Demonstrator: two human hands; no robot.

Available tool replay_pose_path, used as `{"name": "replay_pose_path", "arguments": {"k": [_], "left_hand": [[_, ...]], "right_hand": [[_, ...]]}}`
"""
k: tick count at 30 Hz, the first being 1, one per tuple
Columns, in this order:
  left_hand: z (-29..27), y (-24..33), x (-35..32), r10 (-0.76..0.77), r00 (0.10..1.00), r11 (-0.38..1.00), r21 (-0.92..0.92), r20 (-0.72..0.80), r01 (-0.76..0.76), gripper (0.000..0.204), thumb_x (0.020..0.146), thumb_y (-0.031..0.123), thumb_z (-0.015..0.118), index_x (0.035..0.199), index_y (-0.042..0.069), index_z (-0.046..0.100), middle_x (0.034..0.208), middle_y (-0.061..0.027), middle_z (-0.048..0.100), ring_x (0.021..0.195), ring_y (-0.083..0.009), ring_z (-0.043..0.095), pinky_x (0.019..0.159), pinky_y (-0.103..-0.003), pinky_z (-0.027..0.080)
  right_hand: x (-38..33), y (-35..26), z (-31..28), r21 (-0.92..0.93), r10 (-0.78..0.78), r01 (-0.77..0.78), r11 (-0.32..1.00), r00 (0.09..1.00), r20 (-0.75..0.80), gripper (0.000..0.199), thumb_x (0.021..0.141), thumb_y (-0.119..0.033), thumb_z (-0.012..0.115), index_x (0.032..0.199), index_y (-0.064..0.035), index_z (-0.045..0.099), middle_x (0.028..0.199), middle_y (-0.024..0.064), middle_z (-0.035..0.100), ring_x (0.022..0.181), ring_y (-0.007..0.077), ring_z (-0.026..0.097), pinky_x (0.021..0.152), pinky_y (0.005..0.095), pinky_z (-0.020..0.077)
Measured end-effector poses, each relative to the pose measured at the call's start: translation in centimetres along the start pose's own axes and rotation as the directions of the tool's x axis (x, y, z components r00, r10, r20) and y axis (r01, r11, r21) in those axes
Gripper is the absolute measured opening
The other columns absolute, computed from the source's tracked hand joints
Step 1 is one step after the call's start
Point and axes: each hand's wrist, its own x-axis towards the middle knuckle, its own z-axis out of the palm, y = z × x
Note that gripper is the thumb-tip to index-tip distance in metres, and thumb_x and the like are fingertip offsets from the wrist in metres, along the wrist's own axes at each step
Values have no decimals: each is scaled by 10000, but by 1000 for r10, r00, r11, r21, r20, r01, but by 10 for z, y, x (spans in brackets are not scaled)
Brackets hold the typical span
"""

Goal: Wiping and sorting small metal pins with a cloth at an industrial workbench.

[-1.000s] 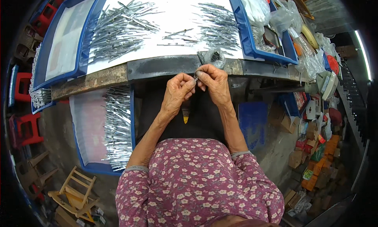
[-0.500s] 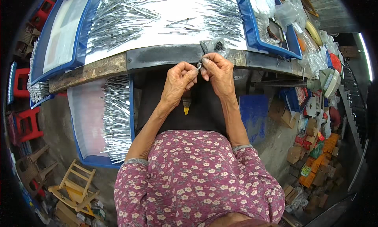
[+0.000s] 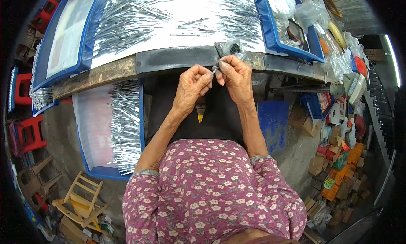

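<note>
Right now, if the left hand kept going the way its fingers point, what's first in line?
Left hand points up and right: first the small metal piece it pinches, then right hand fingertips just beyond. Depth is unclear.

A worn workbench point(image 3: 101, 77) ran across the far side, its dark edge chipped. The concrete floor point(image 3: 63, 134) below looked grey and stained. At the left stood red plastic stools point(image 3: 27, 132) and a small wooden chair point(image 3: 82, 199); cardboard boxes point(image 3: 338, 168) crowded the right.

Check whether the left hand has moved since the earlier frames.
No. The left hand stays just below the table edge, fingertips meeting the right hand on a small metal piece.
</note>
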Motion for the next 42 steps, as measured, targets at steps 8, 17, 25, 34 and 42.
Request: {"name": "replay_pose_path", "arguments": {"k": [8, 17, 25, 34, 42], "left_hand": [[1, 0, -1, 8, 1000, 1000, 22, -4, -8, 125, 843, 117, 563, 815, 2, 524, 624, -14, 504, 482, -29, 372, 429, -152, 285], [-1, -1, 0, 17, 1000, 999, 40, 0, -17, 126, 846, 122, 560, 814, 7, 519, 620, -9, 503, 477, -22, 368, 419, -152, 278], [-1, -1, 0, 37, 999, 997, 71, 0, -37, 121, 840, 122, 562, 803, 14, 525, 612, -3, 504, 477, -23, 367, 421, -154, 282], [-2, -1, -2, 33, 999, 995, 96, -4, -33, 120, 836, 121, 564, 797, 13, 529, 613, 0, 506, 498, -24, 387, 442, -158, 303], [1, 2, -7, 82, 996, 986, 149, -18, -79, 123, 840, 126, 559, 788, 17, 534, 619, 9, 511, 526, -24, 413, 471, -157, 330]], "right_hand": [[0, -1, -3, -10, 14, -13, 1000, 1000, 28, 127, 859, -84, 521, 890, 36, 544, 671, 56, 553, 528, 78, 493, 465, 182, 389], [0, -1, -3, 15, 20, -20, 1000, 999, 49, 133, 860, -89, 520, 886, 40, 543, 671, 57, 551, 527, 76, 485, 466, 178, 381], [0, -2, -2, 67, 32, -35, 997, 999, 40, 132, 857, -89, 524, 883, 39, 543, 675, 57, 551, 531, 79, 486, 467, 181, 379], [-1, 0, -3, 75, 55, -59, 995, 997, 53, 131, 858, -94, 526, 883, 34, 544, 693, 58, 556, 550, 77, 495, 469, 182, 384], [-3, -2, 3, 42, 19, -21, 999, 998, 56, 128, 862, -97, 528, 866, 30, 540, 651, 45, 538, 525, 68, 481, 458, 171, 377]]}}
